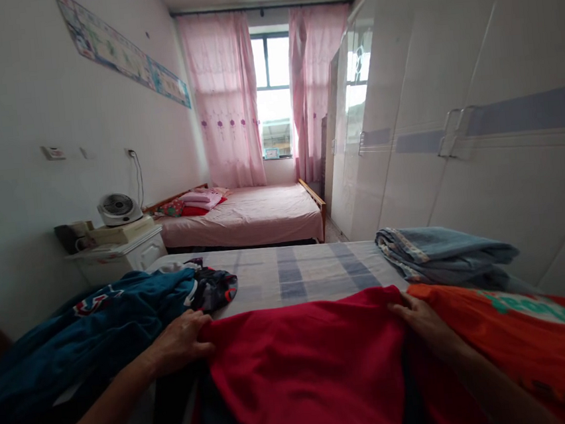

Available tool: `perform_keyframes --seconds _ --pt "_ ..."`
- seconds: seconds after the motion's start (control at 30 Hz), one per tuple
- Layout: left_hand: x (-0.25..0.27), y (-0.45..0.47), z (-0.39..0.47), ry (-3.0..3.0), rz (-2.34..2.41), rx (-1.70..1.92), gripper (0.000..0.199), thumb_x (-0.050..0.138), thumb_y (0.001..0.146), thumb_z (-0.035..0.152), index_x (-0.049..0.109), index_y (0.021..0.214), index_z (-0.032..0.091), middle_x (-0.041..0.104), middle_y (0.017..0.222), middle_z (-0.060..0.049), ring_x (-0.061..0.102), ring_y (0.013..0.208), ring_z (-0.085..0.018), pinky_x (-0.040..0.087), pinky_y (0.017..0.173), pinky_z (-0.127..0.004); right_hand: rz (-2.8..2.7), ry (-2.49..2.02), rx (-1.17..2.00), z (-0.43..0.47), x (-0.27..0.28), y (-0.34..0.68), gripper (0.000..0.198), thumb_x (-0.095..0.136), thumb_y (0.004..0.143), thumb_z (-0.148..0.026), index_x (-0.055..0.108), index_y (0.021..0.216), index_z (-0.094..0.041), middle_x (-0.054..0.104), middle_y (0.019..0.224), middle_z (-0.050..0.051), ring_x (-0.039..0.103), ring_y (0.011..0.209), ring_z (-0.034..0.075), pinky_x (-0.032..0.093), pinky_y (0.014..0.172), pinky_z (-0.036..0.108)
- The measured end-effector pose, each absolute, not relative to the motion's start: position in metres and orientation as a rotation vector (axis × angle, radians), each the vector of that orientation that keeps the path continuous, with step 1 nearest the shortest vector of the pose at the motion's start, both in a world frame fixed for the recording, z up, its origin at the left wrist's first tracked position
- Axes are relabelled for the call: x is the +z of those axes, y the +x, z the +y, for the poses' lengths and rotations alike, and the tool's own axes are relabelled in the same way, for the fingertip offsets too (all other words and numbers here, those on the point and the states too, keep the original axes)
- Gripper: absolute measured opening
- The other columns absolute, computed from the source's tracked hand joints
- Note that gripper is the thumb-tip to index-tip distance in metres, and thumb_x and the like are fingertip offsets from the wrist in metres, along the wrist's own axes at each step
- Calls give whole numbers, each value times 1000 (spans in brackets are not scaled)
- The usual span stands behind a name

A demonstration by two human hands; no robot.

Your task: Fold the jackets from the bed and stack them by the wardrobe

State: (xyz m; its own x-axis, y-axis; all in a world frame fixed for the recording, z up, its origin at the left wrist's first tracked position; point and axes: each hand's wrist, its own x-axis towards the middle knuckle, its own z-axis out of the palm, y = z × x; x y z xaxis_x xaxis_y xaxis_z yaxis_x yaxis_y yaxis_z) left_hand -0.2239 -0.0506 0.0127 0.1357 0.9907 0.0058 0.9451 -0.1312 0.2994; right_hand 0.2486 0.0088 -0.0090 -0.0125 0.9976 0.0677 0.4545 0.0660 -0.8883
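Observation:
A red garment with dark side panels (312,362) is stretched between my two hands over the near bed; its lower part runs out of view, so I cannot tell whether it is a shirt or a jacket. My left hand (187,338) pinches its upper left corner. At the upper right corner, my right hand (420,315) grips the cloth between thumb and fingers. A heap of teal clothing (136,306) with a dark patterned piece (214,288) lies left of my left hand. Beside my right forearm is an orange shirt (514,330) with a green and white print.
Folded jeans (446,249) lie on the striped bed sheet (293,274) at the right. Beyond stands a second bed with a pink sheet (263,214). A small fan (119,208) sits on a white bedside cabinet (136,249). White wardrobes (424,178) line the right wall.

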Motion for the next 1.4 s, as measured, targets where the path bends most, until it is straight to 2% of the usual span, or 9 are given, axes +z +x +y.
perform_keyframes --seconds 0.1,0.33,0.47,0.53,0.63,0.87,1.1,1.27,1.4 --pt "22 -229 -62 1884 1722 486 28 61 69 45 62 76 18 63 79 -1 60 76 -21 47 68 -27 -1411 -1329 1079 -2 1 251 31 56 73 -41 63 98 -24 71 97 6 67 86 27 55 74 37" --pt "54 -208 -54 1345 1655 1169 51 50 79 61 52 108 19 66 83 -2 65 71 -19 51 58 -25 -1153 -1301 1024 19 50 255 44 55 73 -40 54 112 -21 68 105 12 66 90 29 54 79 40" --pt "58 -198 -15 1694 2140 988 46 35 87 46 53 109 10 67 90 -11 65 85 -25 52 72 -34 -1350 -1556 715 55 56 261 50 49 75 -39 52 115 -9 64 108 21 62 98 33 49 87 45" --pt "54 -185 2 1810 2250 902 43 42 83 35 52 114 7 64 105 -17 58 105 -30 45 89 -41 -1525 -1717 370 68 47 255 54 47 74 -35 51 117 -4 59 116 23 56 109 35 42 95 47" --pt "40 -145 15 2053 2155 801 46 46 82 28 52 124 10 52 129 -18 41 126 -26 30 105 -38 -1765 -1657 36 73 30 225 57 39 80 -37 46 125 -4 52 128 21 47 122 31 34 103 44" --pt "-15 -79 16 2279 2012 480 47 39 89 43 50 131 24 39 143 -11 32 133 -29 25 107 -50 -2353 -1554 -11 62 -10 160 52 30 90 -41 44 135 -18 46 138 9 33 132 28 29 105 48" --pt "-40 -128 8 2066 2383 454 55 26 93 39 46 132 6 38 141 -20 26 135 -32 12 109 -56 -2343 -1881 -344 65 -50 197 46 36 88 -36 56 125 -17 45 138 13 35 130 33 23 105 52" --pt "-41 -125 9 1906 2695 465 64 32 89 47 46 131 1 33 143 -23 24 135 -35 23 106 -48 -2076 -2141 -358 65 -52 190 61 32 88 -48 45 134 -9 41 140 19 32 131 34 20 104 53" --pt "-41 -123 8 1917 2703 440 65 33 89 47 46 131 -2 36 142 -23 27 133 -36 26 105 -46 -2063 -2205 -243 64 -50 191 61 27 90 -48 39 138 -13 35 145 16 28 134 29 21 105 51"
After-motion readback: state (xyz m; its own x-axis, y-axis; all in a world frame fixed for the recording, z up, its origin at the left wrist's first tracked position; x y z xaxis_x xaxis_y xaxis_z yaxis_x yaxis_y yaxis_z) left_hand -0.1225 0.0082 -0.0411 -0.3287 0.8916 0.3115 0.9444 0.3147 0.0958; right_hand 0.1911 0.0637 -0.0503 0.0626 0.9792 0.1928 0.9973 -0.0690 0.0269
